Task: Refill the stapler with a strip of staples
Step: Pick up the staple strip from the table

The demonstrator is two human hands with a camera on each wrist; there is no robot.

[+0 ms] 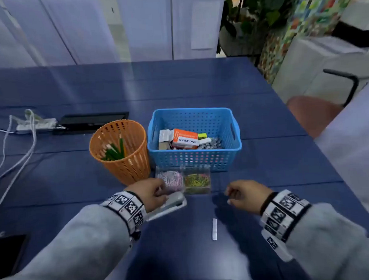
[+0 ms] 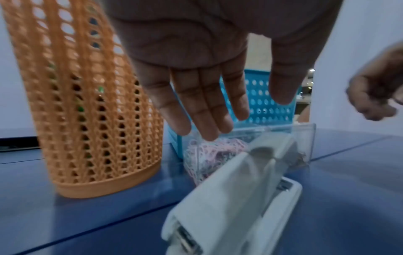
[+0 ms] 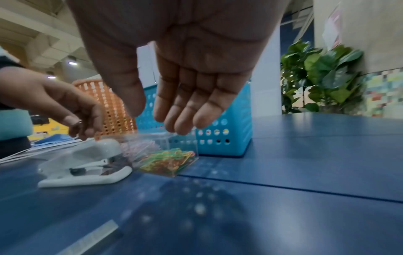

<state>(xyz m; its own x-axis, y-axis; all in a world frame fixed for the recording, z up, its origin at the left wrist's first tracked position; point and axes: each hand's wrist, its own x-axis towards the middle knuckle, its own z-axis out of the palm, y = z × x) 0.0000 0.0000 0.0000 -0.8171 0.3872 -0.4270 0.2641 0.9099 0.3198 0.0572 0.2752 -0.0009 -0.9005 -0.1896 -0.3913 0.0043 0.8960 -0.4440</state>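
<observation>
The grey stapler [image 1: 171,204] is lying on the blue table [image 1: 263,158] just in front of two clear boxes of paper clips [image 1: 184,179], its top arm closed over the base, and the left hand [image 1: 149,194] is hanging directly above its head with fingers straight and relaxed, gripping nothing; whether the fingertips [image 2: 196,124] are brushing the casing I cannot tell, as the pictures are blurred there. The right hand [image 1: 245,195] is hovering well off to the side, fingers loosely hanging and empty. The strip of staples [image 1: 214,229] is lying alone on the table, nearer the person than either hand and well apart from the stapler. By my reckoning the refill is barely begun: the stapler is not yet opened and the strip is untouched. To do this step well, I would say the left hand should be settling onto the base to pin it flat while the top arm is being swung fully back, so the channel lies exposed before the strip is fetched. The strip looks brittle, so it wants pinching by its long sides and keeping level, lest it snap. The orange pencil holder [image 1: 122,150] and blue basket [image 1: 194,139] are standing close behind, leaving little room for the arm to swing.
</observation>
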